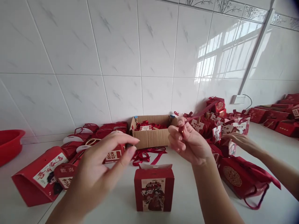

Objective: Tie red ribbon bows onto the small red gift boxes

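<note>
Right hand (189, 143) pinches red ribbon (201, 114) between thumb and fingers; strand runs up-right above the tabletop (184, 199). Left hand (100, 168) loose, fingers spread, holding nothing, beside small red gift box (154, 189). Ribbon looks light, limp, slick, so grip near its end.

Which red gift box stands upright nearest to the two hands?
The small printed box at the centre front; the larger box at left lies tipped on its side.

A white counter (187, 199) carries an open cardboard box (151, 137) by the wall. In front of that box lie loose red ribbons (146, 154), then an upright small red gift box (154, 189). To its left lie flat red boxes (39, 179) and a red basin (9, 144); to its right, a red bag (243, 180).
</note>
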The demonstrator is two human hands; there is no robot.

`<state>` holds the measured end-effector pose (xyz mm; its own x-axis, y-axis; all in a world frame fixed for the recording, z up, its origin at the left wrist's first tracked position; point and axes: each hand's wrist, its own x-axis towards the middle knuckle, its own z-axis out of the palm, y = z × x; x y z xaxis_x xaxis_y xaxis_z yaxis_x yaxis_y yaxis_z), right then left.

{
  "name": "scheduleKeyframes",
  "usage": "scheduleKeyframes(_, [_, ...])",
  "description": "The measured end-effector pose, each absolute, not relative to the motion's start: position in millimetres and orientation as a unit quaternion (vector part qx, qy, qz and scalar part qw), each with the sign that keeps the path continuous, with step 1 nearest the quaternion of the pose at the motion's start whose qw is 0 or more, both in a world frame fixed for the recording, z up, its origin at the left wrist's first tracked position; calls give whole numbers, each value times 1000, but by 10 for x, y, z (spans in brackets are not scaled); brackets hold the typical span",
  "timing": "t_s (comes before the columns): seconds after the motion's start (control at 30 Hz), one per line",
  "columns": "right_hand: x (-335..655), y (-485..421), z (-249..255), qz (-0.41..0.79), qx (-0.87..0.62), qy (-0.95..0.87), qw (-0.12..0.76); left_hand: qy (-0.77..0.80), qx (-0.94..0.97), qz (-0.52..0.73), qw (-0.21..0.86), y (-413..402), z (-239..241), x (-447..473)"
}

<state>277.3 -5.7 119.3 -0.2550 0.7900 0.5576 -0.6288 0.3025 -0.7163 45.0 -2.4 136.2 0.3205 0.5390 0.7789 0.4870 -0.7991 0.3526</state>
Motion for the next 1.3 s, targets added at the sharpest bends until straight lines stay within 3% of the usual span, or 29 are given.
scheduleKeyframes(0.4, [2347, -275, 1094, 612, -48, -607, 505, 312, 836, 451, 26, -504, 1270, 570])
scheduleKeyframes(0.67, [2342, -315, 1090, 608, -27, -610, 507, 217, 838, 484, 125, -483, 1383, 539])
scheduleKeyframes(0.93, [2299, -323, 1113, 665, -49, -550, 502, 233, 835, 498, 19, -443, 1388, 589])
scheduleKeyframes(1.3, [2288, -287, 1082, 690, -67, -512, 507, 207, 840, 502, 2, -327, 1332, 647])
